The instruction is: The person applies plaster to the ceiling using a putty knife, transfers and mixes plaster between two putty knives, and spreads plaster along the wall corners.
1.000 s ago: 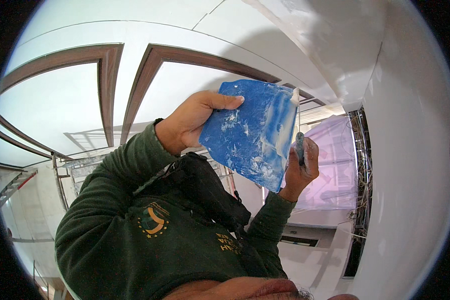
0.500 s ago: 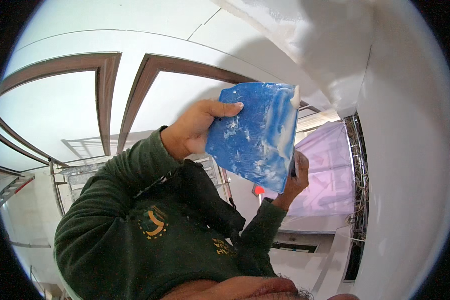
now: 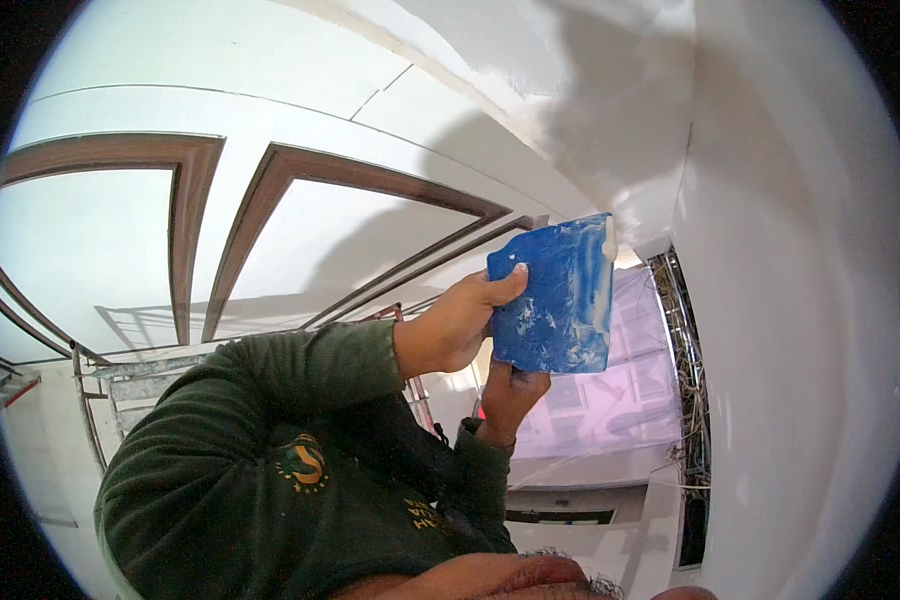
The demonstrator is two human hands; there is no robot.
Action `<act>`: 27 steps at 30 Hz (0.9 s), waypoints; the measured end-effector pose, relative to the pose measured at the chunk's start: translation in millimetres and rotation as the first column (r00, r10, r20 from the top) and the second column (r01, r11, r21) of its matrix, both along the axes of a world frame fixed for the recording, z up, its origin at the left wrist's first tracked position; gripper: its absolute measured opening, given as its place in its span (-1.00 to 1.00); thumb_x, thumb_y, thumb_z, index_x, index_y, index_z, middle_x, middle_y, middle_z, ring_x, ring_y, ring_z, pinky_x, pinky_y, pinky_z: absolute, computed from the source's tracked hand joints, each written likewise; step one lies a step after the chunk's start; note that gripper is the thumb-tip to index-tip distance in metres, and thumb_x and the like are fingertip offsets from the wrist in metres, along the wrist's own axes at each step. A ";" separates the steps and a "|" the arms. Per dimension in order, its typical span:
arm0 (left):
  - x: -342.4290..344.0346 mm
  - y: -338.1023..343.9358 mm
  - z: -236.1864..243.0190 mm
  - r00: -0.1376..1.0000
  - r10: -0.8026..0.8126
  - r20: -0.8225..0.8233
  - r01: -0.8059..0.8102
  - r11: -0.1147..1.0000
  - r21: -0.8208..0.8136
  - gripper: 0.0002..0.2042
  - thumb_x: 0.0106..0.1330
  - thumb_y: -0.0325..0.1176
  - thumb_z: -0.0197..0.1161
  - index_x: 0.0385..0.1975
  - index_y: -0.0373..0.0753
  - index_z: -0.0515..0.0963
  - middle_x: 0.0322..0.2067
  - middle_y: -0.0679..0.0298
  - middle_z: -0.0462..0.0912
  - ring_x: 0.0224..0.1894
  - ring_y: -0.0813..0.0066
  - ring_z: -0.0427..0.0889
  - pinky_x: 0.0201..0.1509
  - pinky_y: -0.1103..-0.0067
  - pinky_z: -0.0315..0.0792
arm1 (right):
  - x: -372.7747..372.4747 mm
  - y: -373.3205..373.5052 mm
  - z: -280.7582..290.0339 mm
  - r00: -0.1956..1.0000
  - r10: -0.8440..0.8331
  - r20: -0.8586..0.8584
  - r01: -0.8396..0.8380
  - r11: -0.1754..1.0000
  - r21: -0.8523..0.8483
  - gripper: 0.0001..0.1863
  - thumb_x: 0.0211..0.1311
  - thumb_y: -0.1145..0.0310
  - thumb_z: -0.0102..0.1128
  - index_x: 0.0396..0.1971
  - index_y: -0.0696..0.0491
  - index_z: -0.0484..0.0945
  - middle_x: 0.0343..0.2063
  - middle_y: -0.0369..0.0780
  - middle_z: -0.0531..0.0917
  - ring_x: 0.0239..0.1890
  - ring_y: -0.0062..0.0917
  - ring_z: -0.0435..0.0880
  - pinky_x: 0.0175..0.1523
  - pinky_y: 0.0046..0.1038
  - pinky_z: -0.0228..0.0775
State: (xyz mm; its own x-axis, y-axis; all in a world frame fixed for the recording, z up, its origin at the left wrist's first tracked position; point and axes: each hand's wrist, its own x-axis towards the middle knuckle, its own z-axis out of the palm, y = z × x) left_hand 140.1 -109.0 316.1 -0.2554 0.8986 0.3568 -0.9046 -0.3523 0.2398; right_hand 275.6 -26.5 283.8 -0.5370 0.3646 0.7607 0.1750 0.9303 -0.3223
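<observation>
The blue board [image 3: 555,300] was up near the top corner of the room, held flat-ish against the white wall [image 3: 800,300] right where it met the ceiling [image 3: 270,60]. It was a squarish plastic sheet, smeared all over with white paste, and a thick bead of that white stuff ran down its right edge, the edge closest to the wall.

The left hand [image 3: 455,325] was clamped on the board's left edge, thumb lying across the blue face and the rest of the fingers tucked behind it. The right hand [image 3: 510,385] was just under the board's bottom edge, fingers curled up and touching it from below. Couldn't tell if that hand had anything else in it, the board hid most of it. So the two hands were close together, one above the other, both on the board.

Both arms came up in dark green sleeves [image 3: 270,440] with a small round badge on the chest. Behind the hands there were brown-framed ceiling panels [image 3: 300,230], a sheet of pale pink plastic film [image 3: 620,400] hanging over an opening, and a tangle of wires [image 3: 692,400] running down beside it.
</observation>
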 end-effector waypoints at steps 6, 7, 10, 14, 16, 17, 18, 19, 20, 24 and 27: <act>1.6 7.4 9.3 0.998 -0.023 -0.055 0.029 0.993 0.115 -0.65 0.30 -0.24 0.08 -0.05 -0.38 0.37 -0.17 0.16 0.54 -0.10 0.42 0.51 0.05 0.46 0.37 | -10.1 -30.0 14.8 0.886 0.136 -0.444 -0.286 0.912 -0.292 -0.60 0.11 0.38 0.17 -0.09 0.30 0.39 -0.21 -0.18 0.52 -0.21 -0.54 0.46 -0.13 -0.50 0.32; 1.6 6.9 12.1 0.997 0.007 -0.072 0.003 0.990 0.141 -0.65 0.26 -0.24 0.14 -0.11 -0.41 0.40 -0.22 0.15 0.54 -0.13 0.40 0.51 0.02 0.45 0.37 | -14.2 -37.1 22.2 0.885 0.135 -0.446 -0.286 0.913 -0.292 -0.60 0.11 0.38 0.17 -0.09 0.30 0.39 -0.21 -0.18 0.52 -0.21 -0.54 0.46 -0.13 -0.50 0.32; -9.7 6.7 17.7 0.981 0.091 -0.173 -0.071 0.991 0.116 -0.73 0.19 -0.33 0.20 -0.21 -0.40 0.46 -0.27 0.19 0.55 -0.18 0.44 0.50 -0.05 0.49 0.37 | -26.2 -43.0 41.9 0.648 0.217 -0.730 -0.559 0.786 -0.263 -0.63 0.15 0.31 0.16 -0.13 0.24 0.40 -0.20 -0.13 0.53 -0.22 -0.45 0.50 -0.20 -0.51 0.33; -27.7 -6.9 36.6 0.937 0.173 -0.303 -0.167 0.985 0.045 -0.68 0.22 -0.38 0.15 -0.08 -0.40 0.40 -0.23 0.21 0.56 -0.16 0.48 0.51 -0.02 0.56 0.35 | -61.6 -51.7 54.6 0.539 0.350 -0.766 -0.594 0.803 -0.052 -0.51 0.05 0.20 0.26 -0.10 0.20 0.36 -0.22 -0.13 0.54 -0.28 -0.43 0.54 -0.24 -0.45 0.43; -20.7 -4.9 46.1 0.938 0.117 -0.325 -0.106 0.993 0.053 -0.67 0.22 -0.37 0.15 -0.07 -0.41 0.39 -0.23 0.20 0.55 -0.17 0.46 0.51 -0.02 0.56 0.36 | -71.2 -53.5 59.3 0.518 0.395 -0.759 -0.624 0.781 -0.019 -0.49 0.11 0.24 0.20 -0.03 0.23 0.30 -0.12 -0.10 0.49 -0.14 -0.39 0.51 -0.04 -0.38 0.37; -16.1 -4.7 48.9 0.938 0.084 -0.337 -0.064 0.996 0.068 -0.66 0.22 -0.37 0.16 -0.07 -0.42 0.39 -0.23 0.20 0.55 -0.17 0.45 0.51 -0.03 0.55 0.36 | -75.9 -57.5 63.4 0.493 0.428 -0.757 -0.665 0.747 -0.010 -0.52 0.18 0.29 0.13 0.01 0.25 0.28 -0.07 -0.08 0.46 -0.06 -0.39 0.48 0.08 -0.35 0.31; -21.3 -11.8 52.6 0.934 0.097 -0.345 -0.096 0.995 0.020 -0.68 0.22 -0.35 0.17 -0.11 -0.44 0.43 -0.21 0.16 0.54 -0.15 0.42 0.50 -0.01 0.54 0.35 | -86.5 -64.6 70.6 0.490 0.438 -0.753 -0.675 0.738 -0.010 -0.52 0.18 0.29 0.13 0.01 0.25 0.28 -0.07 -0.08 0.46 -0.06 -0.39 0.48 0.08 -0.35 0.31; -28.8 -16.1 51.9 0.934 0.109 -0.341 -0.107 0.994 0.023 -0.68 0.22 -0.35 0.17 -0.11 -0.44 0.43 -0.21 0.16 0.54 -0.15 0.42 0.50 -0.01 0.54 0.35 | -94.9 -71.0 78.3 0.488 0.389 -0.782 -0.705 0.703 -0.090 -0.52 0.19 0.30 0.10 0.03 0.26 0.25 -0.04 -0.07 0.43 -0.04 -0.37 0.46 0.10 -0.32 0.29; -37.3 -19.2 49.4 0.892 0.230 -0.389 -0.219 0.973 0.072 -0.68 0.23 -0.32 0.17 -0.12 -0.43 0.46 -0.20 0.15 0.54 -0.13 0.43 0.49 0.01 0.53 0.35 | -103.1 -72.0 83.6 0.489 0.334 -0.806 -0.731 0.660 -0.170 -0.51 0.21 0.32 0.07 0.05 0.26 0.22 -0.01 -0.06 0.41 -0.01 -0.36 0.45 0.13 -0.30 0.27; -51.8 -58.4 26.3 0.661 0.577 -0.479 -0.591 0.794 0.142 -0.69 0.24 -0.31 0.16 -0.13 -0.43 0.51 -0.28 0.12 0.59 -0.20 0.44 0.52 -0.06 0.56 0.38 | -128.6 -65.0 106.6 0.449 0.317 -0.835 -0.660 0.748 -0.071 -0.53 0.19 0.37 0.04 0.08 0.15 0.20 0.00 -0.07 0.40 0.02 -0.31 0.41 0.11 -0.18 0.28; -72.6 -77.6 -26.3 0.492 0.589 -0.641 -0.682 0.718 0.135 -0.66 0.29 -0.23 0.09 -0.06 -0.34 0.49 -0.14 0.12 0.55 -0.08 0.48 0.46 0.04 0.58 0.31 | -151.5 -54.1 133.1 0.328 0.422 -0.845 -0.692 0.716 0.090 -0.53 0.17 0.38 0.04 0.08 0.11 0.21 0.00 -0.07 0.40 0.03 -0.28 0.41 0.12 -0.18 0.29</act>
